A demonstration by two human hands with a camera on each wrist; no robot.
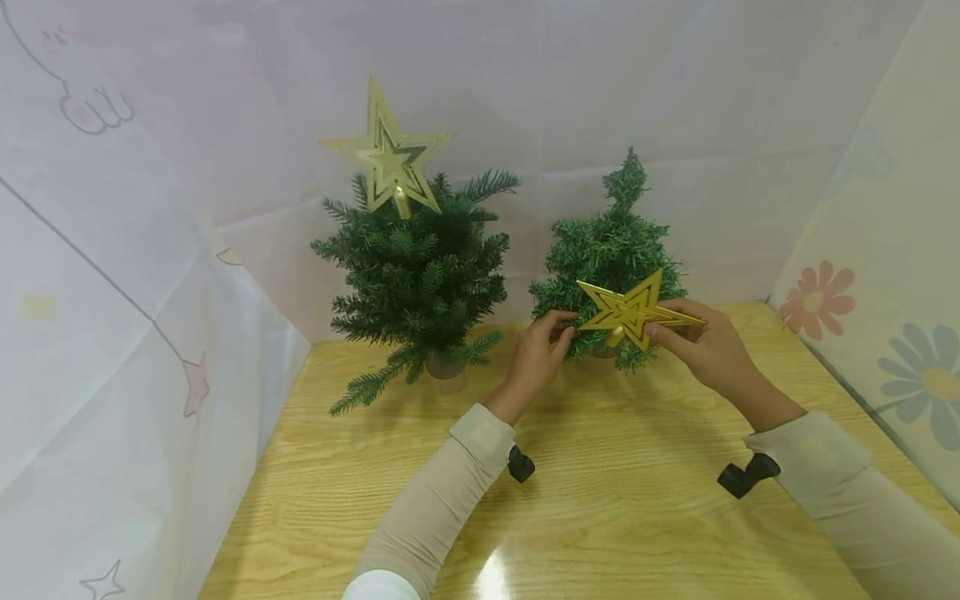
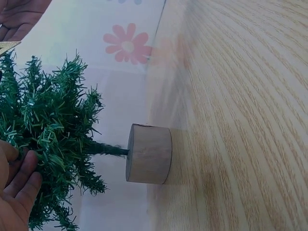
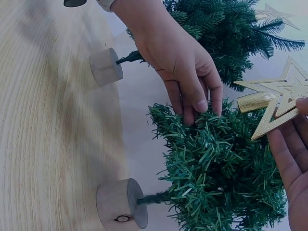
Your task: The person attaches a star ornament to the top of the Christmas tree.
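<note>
A gold star tree topper point(image 1: 628, 310) is gripped by my right hand point(image 1: 701, 342), thumb on its front face. Its hollow gold socket point(image 3: 255, 102) shows in the right wrist view. The star is in front of a small green Christmas tree point(image 1: 611, 242), whose bare top sticks up behind it. On the left side of this tree, my left hand point(image 1: 534, 354) pinches a branch between thumb and fingers. The left wrist view shows those fingertips point(image 2: 30, 166) against the green needles. The tree's round wooden base point(image 2: 150, 154) stands on the table.
Left of the small tree stands a fuller Christmas tree point(image 1: 420, 275) with another gold star point(image 1: 392, 160) at its top. Both are on a wood-grain table point(image 1: 585, 500). A pale printed cloth point(image 1: 540, 100) hangs close behind and along the sides.
</note>
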